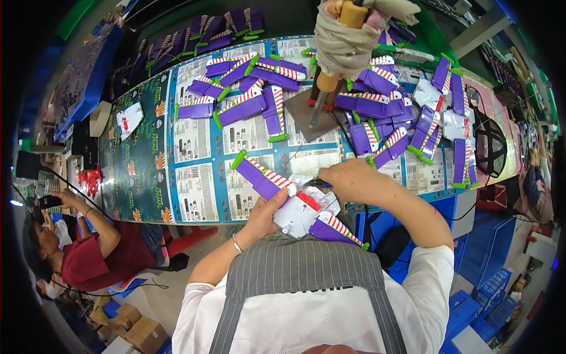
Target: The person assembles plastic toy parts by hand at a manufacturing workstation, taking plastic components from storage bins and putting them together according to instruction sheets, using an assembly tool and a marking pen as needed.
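Nearest: grey pinstriped fabric apron [303, 265] over a white short-sleeved shirt [430, 277]. Just past the apron's top, at the near edge of the table [191, 192], is a white plastic toy body w/ red strip [295, 217]; can't tell if it touches the apron. On its L, a flat purple wing w/ red-white striped edge & green tip [259, 177] angles up & away; a matching R wing [333, 229] slants down toward the person.

L hand [262, 217], metal band at wrist: grip closed on the body's L side, thumb on top nr the wing root. R hand [351, 180]: fingers bent at the body's upper R; fingertips unclear, so can't tell if that grip holds anything.

Mid-table: grey square base plate [306, 124] w/ upright post wrapped in off-white cloth [339, 47]. Loose purple striped wings lie both sides: L group [242, 109], R heap [377, 103], some overlapping. Far L: lone white plastic shell w/ red bit [130, 118]. R end: white shells w/ wings [427, 94], then black mesh item [490, 144]. Beyond far edge: more purple wings, dim [194, 36].
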The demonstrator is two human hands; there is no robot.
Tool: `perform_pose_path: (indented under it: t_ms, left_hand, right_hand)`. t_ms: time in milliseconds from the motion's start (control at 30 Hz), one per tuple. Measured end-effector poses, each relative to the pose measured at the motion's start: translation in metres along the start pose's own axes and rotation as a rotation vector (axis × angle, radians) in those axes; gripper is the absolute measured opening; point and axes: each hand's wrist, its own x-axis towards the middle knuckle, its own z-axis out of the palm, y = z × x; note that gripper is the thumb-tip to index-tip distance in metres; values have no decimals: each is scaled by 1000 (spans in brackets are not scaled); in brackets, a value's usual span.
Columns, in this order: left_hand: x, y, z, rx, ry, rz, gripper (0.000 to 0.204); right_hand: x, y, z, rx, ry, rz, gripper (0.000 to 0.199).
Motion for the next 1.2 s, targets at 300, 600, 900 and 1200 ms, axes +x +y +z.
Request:
perform_pose_path:
  t_ms: [300,600,900,1200]
  left_hand:
    - [48,34,33,-178,131,-21,36]
    - [79,61,40,-208,93,-24,36]
    - [80,68,49,-159,102,-7,34]
    - [84,70,41,-150,114,-37,32]
  right_hand:
    - [17,28,-12,-132,186,138,21]
    - [23,40,-33,-6,137,279,35]
    - [24,46,-26,-14,213,269,25]
    - [28,47,-19,-10,230,293,25]
